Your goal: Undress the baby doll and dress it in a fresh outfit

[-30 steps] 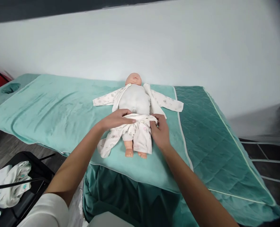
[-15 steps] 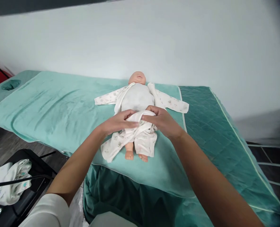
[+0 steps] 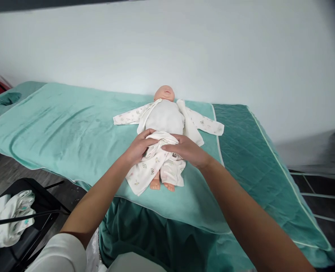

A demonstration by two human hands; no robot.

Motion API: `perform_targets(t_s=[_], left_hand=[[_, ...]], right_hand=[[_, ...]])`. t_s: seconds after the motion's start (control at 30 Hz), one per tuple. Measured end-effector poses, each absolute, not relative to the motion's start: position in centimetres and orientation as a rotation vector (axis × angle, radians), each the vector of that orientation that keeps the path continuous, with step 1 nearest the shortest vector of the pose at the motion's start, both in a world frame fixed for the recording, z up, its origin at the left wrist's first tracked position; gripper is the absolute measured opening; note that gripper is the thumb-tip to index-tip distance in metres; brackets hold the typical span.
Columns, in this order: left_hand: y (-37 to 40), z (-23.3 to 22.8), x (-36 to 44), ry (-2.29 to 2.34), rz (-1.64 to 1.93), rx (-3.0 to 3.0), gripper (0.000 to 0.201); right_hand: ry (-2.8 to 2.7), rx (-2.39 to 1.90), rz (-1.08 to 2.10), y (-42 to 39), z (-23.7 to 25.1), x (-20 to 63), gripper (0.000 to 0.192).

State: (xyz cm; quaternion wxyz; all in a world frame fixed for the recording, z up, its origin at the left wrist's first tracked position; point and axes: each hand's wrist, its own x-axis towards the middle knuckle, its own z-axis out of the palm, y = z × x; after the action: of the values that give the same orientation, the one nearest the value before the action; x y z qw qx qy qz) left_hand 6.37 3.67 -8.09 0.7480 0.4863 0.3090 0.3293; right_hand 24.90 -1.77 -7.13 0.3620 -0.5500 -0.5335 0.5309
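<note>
A baby doll (image 3: 164,115) lies on its back, head toward the wall and bare feet toward me. Its arms are in the sleeves of a white printed baby jacket (image 3: 208,124) spread open at the front. Over the hips and legs are bunched white printed baby pants (image 3: 171,172), one leg of them lying flat to the left. My left hand (image 3: 141,146) grips the pants' waist on the left, fingers curled at the cloth. On the other side my right hand (image 3: 186,148) pinches the waist with its thumb on top. Some fingertips are hidden in the folds.
A light green cover (image 3: 71,117) lies over the bed, with a darker quilted cover (image 3: 249,170) on the right. At lower left, a black chair (image 3: 39,230) holds folded white cloths (image 3: 13,217). The white wall (image 3: 167,45) stands right behind the bed.
Both hands have drawn slightly apart at the waist and the pants are more bunched between them. The loose pants leg has shifted a little to the right.
</note>
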Motion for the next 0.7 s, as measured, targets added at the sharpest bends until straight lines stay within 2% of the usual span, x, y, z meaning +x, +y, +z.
perform_targets(t_s=[0.1, 0.27, 0.37, 0.47, 0.57, 0.7], left_hand=[[3.3, -8.1, 6.1, 0.693, 0.696, 1.122, 0.029], [3.1, -7.5, 5.3, 0.625, 0.49, 1.289, 0.045], [3.2, -7.9, 5.3, 0.705, 0.57, 1.255, 0.034], [3.2, -8.9, 5.7, 0.711, 0.798, 1.078, 0.023], [3.0, -9.5, 6.1, 0.657, 0.879, 0.97, 0.021], [2.3, -8.8, 6.2, 0.686, 0.869, 0.958, 0.017]], right_hand=[[-1.197, -1.337, 1.345, -1.6, -7.7, 24.7, 0.032], [-1.23, -1.4, 1.198, -1.4, -7.9, 24.4, 0.038], [-1.338, -1.463, 1.144, -1.6, -7.6, 24.3, 0.04], [-1.499, -1.389, 1.258, -1.9, -7.0, 24.3, 0.044], [-1.602, -1.313, 1.361, -2.0, -6.8, 24.4, 0.048], [-1.499, -1.279, 1.304, -1.7, -7.6, 24.8, 0.035]])
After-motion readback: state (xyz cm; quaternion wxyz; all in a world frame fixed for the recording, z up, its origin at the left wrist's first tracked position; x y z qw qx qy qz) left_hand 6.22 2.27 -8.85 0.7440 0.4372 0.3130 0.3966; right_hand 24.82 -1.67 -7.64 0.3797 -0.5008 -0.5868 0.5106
